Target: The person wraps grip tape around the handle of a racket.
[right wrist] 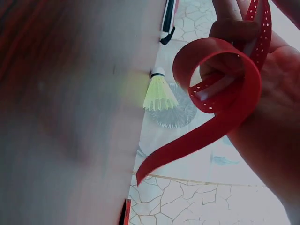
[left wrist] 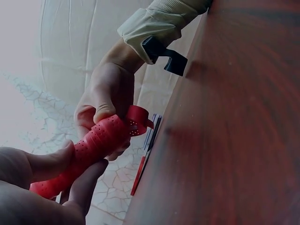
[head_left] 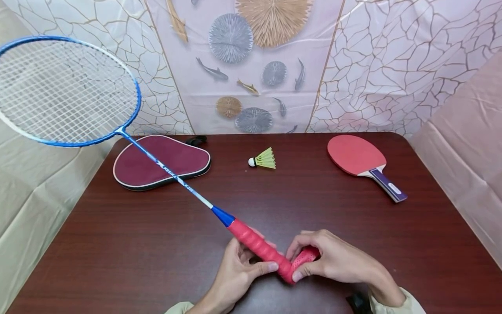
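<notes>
A blue and white badminton racket [head_left: 223, 216] slants across the head view, its strung head raised at the upper left. Ridged red perforated grip tape [head_left: 256, 243] covers its handle. My left hand [head_left: 237, 272] grips the middle of the wrapped handle, thumb along the near side. At the butt end my right hand [head_left: 339, 257] pinches the tape between thumb and fingers. A loose length of tape curls inside that hand; in the right wrist view this loose tape [right wrist: 220, 126] forms a coil with a free tail hanging. The left wrist view shows both hands on the red handle.
On the brown table [head_left: 157, 226], a maroon paddle case [head_left: 168, 159] lies back left, partly under the racket's shaft. A yellow shuttlecock [head_left: 264, 159] lies back centre, and a red table tennis paddle [head_left: 357, 155] back right. Patterned cloth [head_left: 251, 87] hangs behind.
</notes>
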Demonstrator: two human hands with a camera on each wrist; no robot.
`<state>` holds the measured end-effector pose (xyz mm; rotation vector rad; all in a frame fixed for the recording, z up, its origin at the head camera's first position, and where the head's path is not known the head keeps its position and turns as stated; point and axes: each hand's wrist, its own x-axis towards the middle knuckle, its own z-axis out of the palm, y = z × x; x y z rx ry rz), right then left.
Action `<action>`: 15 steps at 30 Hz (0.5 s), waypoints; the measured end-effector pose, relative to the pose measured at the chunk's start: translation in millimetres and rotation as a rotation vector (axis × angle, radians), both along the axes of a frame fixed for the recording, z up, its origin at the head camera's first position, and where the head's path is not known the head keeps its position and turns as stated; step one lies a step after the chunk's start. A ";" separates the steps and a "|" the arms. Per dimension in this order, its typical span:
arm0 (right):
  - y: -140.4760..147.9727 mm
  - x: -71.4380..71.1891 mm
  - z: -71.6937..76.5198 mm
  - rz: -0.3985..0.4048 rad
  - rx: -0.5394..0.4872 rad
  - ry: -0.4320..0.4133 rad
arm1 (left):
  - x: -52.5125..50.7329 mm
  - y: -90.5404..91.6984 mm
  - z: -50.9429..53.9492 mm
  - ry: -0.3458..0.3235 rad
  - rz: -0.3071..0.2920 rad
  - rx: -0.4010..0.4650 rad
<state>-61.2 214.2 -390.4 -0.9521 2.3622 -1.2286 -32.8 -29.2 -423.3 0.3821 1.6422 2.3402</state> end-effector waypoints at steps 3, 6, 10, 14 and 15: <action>1.3 -0.6 0.3 0.003 -0.038 -0.002 | 0.5 0.1 0.8 0.001 0.013 0.031; 2.8 -1.6 -0.4 0.023 -0.082 -0.001 | 0.6 0.0 -0.6 0.009 0.021 0.073; 4.7 -3.0 -1.0 0.029 -0.105 0.026 | 0.0 0.5 -3.7 0.056 0.026 0.129; 5.9 -3.3 0.9 0.007 -0.064 0.016 | -1.9 1.2 -6.2 0.114 0.008 0.177; 6.2 -3.3 1.7 0.007 -0.050 0.006 | -2.3 1.3 -6.7 0.126 0.000 0.190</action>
